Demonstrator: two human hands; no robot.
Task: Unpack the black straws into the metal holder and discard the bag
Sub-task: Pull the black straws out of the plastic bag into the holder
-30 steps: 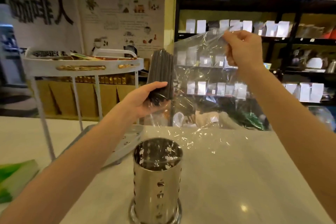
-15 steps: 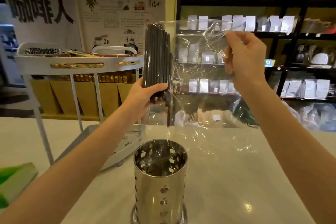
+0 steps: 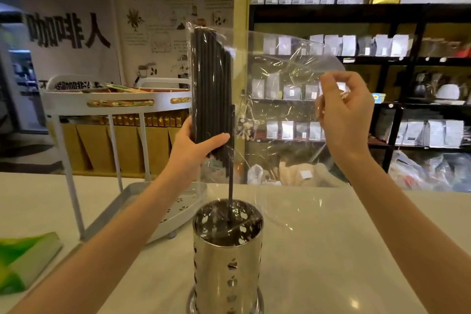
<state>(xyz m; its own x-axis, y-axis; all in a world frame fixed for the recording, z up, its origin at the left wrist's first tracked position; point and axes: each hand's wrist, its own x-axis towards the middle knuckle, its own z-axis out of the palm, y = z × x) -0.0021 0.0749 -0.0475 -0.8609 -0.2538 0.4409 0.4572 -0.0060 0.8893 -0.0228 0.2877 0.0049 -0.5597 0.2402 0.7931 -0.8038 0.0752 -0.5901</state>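
Note:
A bundle of black straws [image 3: 212, 84] stands upright above the counter, still inside one side of a clear plastic bag [image 3: 283, 76]. My left hand [image 3: 197, 146] grips the bundle through the bag near its lower end. My right hand [image 3: 342, 112] pinches the bag's loose right part, held up at chest height. Directly below, a perforated metal holder [image 3: 228, 260] stands on the counter. One straw [image 3: 231, 183] hangs out of the bag's bottom with its lower end inside the holder.
A white two-tier rack [image 3: 114, 104] with a metal tray base stands at the left of the counter. A green book [image 3: 23, 260] lies at the left edge. Dark shelves [image 3: 382, 58] with white packets fill the background right.
The bundle has risen and turned fully upright. One straw has slid down out of the bag into the holder. My right hand has dropped lower and its grip on the bag has loosened.

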